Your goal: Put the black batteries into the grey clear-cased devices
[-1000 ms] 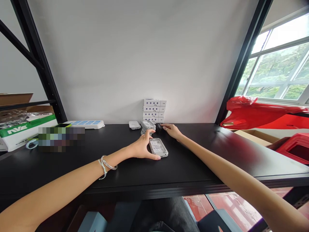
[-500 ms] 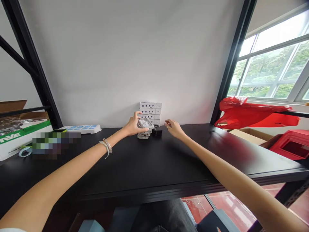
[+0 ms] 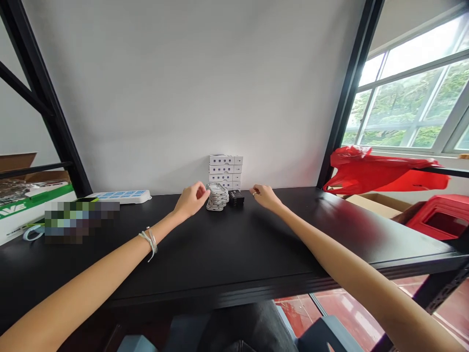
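My left hand [image 3: 191, 199] is just left of a small stack of pale, thin frame-like trays [image 3: 217, 198], its fingers loosely bent with a gap at the thumb and nothing visible between them. Whether its fingertips touch the stack I cannot tell. Right beside the trays lies a small black box [image 3: 236, 197]. Behind them, against the wall, rises a pile of white cartons [image 3: 225, 168] with small dark prints. To the right of the black box, my right hand [image 3: 266, 197] rests with its fingers curled together, a ring on one finger and no object showing.
A white power strip [image 3: 128, 196] lies at the back left of the black tabletop [image 3: 220, 259], near a blurred-out item and a tape roll [image 3: 33, 232]. An open carton [image 3: 47, 205] stands far left. A red plastic bag [image 3: 384, 171] and red bin [image 3: 441, 217] are right.
My left hand has let go of the top tray and drawn back to the left. That tray now lies on the stack. My right hand stays nearly in place.
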The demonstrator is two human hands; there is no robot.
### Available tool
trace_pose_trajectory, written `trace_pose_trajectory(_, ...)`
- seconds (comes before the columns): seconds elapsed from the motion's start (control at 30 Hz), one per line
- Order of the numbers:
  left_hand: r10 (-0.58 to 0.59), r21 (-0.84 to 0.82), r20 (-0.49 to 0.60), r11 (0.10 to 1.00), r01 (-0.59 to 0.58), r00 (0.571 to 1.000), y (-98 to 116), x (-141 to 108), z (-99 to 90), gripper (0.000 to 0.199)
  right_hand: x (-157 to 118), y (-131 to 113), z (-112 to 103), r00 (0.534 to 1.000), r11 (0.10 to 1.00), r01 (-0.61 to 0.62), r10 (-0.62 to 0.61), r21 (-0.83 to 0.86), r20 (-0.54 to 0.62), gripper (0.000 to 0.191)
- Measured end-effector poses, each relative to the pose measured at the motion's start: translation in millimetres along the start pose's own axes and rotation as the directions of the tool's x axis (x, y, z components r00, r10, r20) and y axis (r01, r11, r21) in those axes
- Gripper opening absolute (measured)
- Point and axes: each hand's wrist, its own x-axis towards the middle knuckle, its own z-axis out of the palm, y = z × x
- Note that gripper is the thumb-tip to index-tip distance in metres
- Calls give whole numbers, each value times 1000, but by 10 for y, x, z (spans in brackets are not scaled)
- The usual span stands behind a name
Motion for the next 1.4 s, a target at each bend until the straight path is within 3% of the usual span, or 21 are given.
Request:
trace_pose_trajectory(0.1, 11, 139, 149, 990, -32, 989, 6, -85, -39, 25, -23, 72, 14, 997, 997, -53, 56, -62, 51, 33)
trace_pose_trajectory(0.3, -95, 191, 267, 981, 44, 959, -108, -93, -33, 21, -67, 87, 61, 985, 986, -97, 114, -133, 126, 34)
trace_pose_trajectory(0.47, -133, 222, 301, 973, 66, 944, -167, -94, 29, 22, -76, 2, 25, 990, 985, -102, 114, -136, 81, 34)
trace_pose_trajectory(0.63, -145, 253, 302, 965, 67, 942, -185, -83, 100, 23, 49, -379, -18, 998, 994, -53, 55, -96, 19, 33)
trace_pose_trajectory(0.73, -156, 264, 309, 962, 73, 938, -193, -81, 109, 22, 174, -710, 5, 998, 996, -24, 29, -91, 61, 38)
trace_pose_trajectory(0.83, -160, 262, 314, 962, 76, 936, -205, -83, 119, 22, 276, -960, 58, 989, 991, -29, 47, -127, 139, 29)
trace_pose_trajectory(0.93, -164, 251, 306, 964, 87, 938, -217, -86, 140, 22, 331, -1068, 109, 982, 987, -19, 49, -162, 184, 11)
trace_pose_trajectory(1.03, -172, 221, 277, 969, 111, 945, -204, -78, 115, 23, 331, -1075, 108, 985, 983, 14, 17, -181, 174, 8)
trace_pose_trajectory(1.17, -172, 129, 180, 980, 150, 968, -62, -59, -90, 29, 205, -1028, -33, 992, 979, 52, -28, -195, 123, 15)
trace_pose_trajectory(1.3, -82, -63, -34, 995, 80, 996, 263, -139, -336, 43, -173, -953, -243, 989, 977, 120, -104, -174, 102, 23)
trace_pose_trajectory(1.33, -37, -127, -55, 991, 30, 998, 358, -191, -366, 44, -308, -935, -276, 987, 976, 138, -120, -169, 111, 24)
trace_pose_trajectory(1.4, 50, -155, 20, 987, -47, 999, 533, -326, -374, 47, -598, -906, -295, 982, 972, 144, -118, -184, 149, 24)
